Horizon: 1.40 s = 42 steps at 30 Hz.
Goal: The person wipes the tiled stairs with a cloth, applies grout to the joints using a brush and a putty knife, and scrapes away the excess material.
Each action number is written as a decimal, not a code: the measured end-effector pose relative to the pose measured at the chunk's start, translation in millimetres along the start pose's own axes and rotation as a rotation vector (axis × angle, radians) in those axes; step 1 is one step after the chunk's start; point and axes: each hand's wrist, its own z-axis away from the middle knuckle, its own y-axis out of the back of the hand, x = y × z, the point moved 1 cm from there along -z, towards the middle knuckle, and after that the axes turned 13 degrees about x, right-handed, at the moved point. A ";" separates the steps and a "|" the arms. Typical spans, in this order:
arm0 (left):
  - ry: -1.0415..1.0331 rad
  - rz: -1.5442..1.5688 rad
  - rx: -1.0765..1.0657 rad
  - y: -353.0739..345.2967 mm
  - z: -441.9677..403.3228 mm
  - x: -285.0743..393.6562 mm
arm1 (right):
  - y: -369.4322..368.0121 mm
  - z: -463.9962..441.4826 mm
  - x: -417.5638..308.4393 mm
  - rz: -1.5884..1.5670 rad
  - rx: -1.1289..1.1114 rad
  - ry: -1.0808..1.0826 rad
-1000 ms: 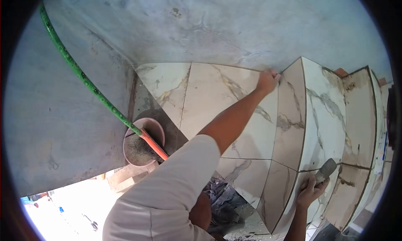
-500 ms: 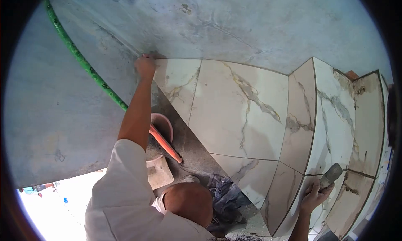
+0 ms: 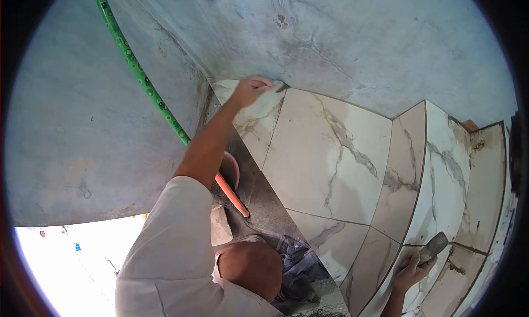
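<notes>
Grey-blue plaster covers the back wall (image 3: 352,47) and the side wall (image 3: 99,124), both stained and smudged, meeting in a corner at upper left. Below the back wall lies a broad surface of pale tiles (image 3: 325,151) with grey and gold marble veins, split by thin dark joints. On the right the tiling turns into steps (image 3: 441,179), with brown smears on some of the faces.

The person's left hand (image 3: 252,91) reaches to the seam between tiles and back wall, near the corner. Its fingers are pinched around a small piece (image 3: 279,86), pale with a dark tip, too small to identify. At lower right, above a step, the right hand (image 3: 410,272) grasps a flat grey tool (image 3: 434,247), its blunt end pointing up and to the right.

A long green patterned pole (image 3: 135,66) passes behind the left forearm; its lower part is orange. Beside it a pink bucket (image 3: 233,167) shows partly on the dark floor (image 3: 250,179), with crumpled cloth (image 3: 297,262) nearby. Bright light fills an opening (image 3: 66,267) at lower left.
</notes>
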 end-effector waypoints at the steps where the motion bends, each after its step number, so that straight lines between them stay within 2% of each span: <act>1: 0.273 0.043 0.042 9.8 -1.1 -4.2 | -1.4 0.5 -1.5 -0.017 -0.006 0.003; 3: 0.230 0.084 0.131 28.1 1.0 -19.0 | -0.7 -0.6 0.6 -0.033 -0.005 0.005; 5: 0.279 0.165 0.138 53.3 0.3 -26.1 | 3.9 -3.3 6.5 -0.050 -0.012 -0.032; 7: 0.421 0.095 0.103 85.6 -6.7 -31.1 | 5.4 -3.7 7.8 -0.041 -0.009 -0.023; 10: 0.384 -0.050 0.151 120.7 -21.6 -69.8 | 2.9 -1.4 7.9 -0.065 -0.014 -0.017; 11: 0.386 -0.055 0.150 123.5 -24.7 -64.1 | 2.7 -1.0 6.4 -0.096 -0.015 -0.024; 13: 0.191 -1.210 0.348 130.8 -33.5 -45.1 | -0.2 0.9 -0.5 -0.121 -0.017 -0.055; 16: 0.234 -1.170 0.338 158.3 -47.4 -61.2 | 1.0 -1.9 -1.0 -0.162 -0.023 -0.071; 17: 0.226 -1.173 0.333 147.4 -52.6 -42.2 | 1.7 -1.1 0.1 -0.168 -0.051 -0.067; 19: 0.223 -1.153 0.041 125.8 -45.7 7.0 | 4.9 -2.0 2.9 -0.143 -0.055 -0.072; 20: 0.230 -1.161 0.039 127.1 -42.3 1.4 | 4.9 -2.0 3.9 -0.124 -0.049 -0.066; 22: 0.344 -0.269 -0.008 120.5 -44.1 -20.5 | 2.9 -0.7 3.8 -0.132 -0.037 -0.063; 23: 0.342 -0.267 -0.007 118.9 -38.0 -29.0 | 3.1 -0.7 3.0 -0.135 -0.025 -0.056; 25: 0.428 -0.027 0.146 119.6 -30.4 -41.1 | 3.3 -2.1 5.8 -0.151 -0.044 -0.054; 26: 0.432 -0.022 0.143 123.0 -33.2 -48.1 | 6.1 -2.7 7.0 -0.152 -0.072 -0.061; 28: 0.340 -0.569 0.074 140.1 -36.3 -60.4 | 8.8 -2.8 12.1 -0.141 -0.069 -0.052; 29: 0.341 -0.567 0.075 149.0 -30.8 -67.0 | 8.6 -3.6 12.6 -0.146 -0.065 -0.041; 31: 0.029 -1.380 0.027 155.8 -38.1 -71.6 | 3.7 -2.8 6.0 -0.140 -0.039 -0.045; 32: 0.015 -1.376 0.032 148.2 -46.3 -58.7 | 2.3 -1.1 4.4 -0.123 -0.020 -0.058; 34: 0.169 -1.141 -0.154 123.7 -44.9 -22.5 | 4.5 -1.2 6.6 -0.119 -0.025 -0.049; 35: 0.178 -1.140 -0.158 110.4 -44.4 -11.2 | 4.9 -1.8 8.3 -0.119 -0.036 -0.040; 37: 0.203 -0.706 -0.126 89.0 -47.7 4.9 | 9.3 -4.2 14.7 -0.095 -0.062 -0.037; 38: 0.202 -0.699 -0.122 89.4 -47.3 -7.0 | 10.4 -5.7 15.8 -0.076 -0.081 -0.031; 40: -0.366 -0.518 -0.195 85.5 -46.8 -36.1 | 6.4 -4.9 11.0 -0.076 -0.072 -0.017; 41: -0.366 -0.513 -0.194 86.4 -43.0 -29.2 | 5.6 -3.8 9.6 -0.076 -0.070 -0.016; 42: -0.089 -0.740 -0.129 91.9 -34.9 -20.4 | 6.8 -3.1 10.6 -0.072 -0.072 -0.015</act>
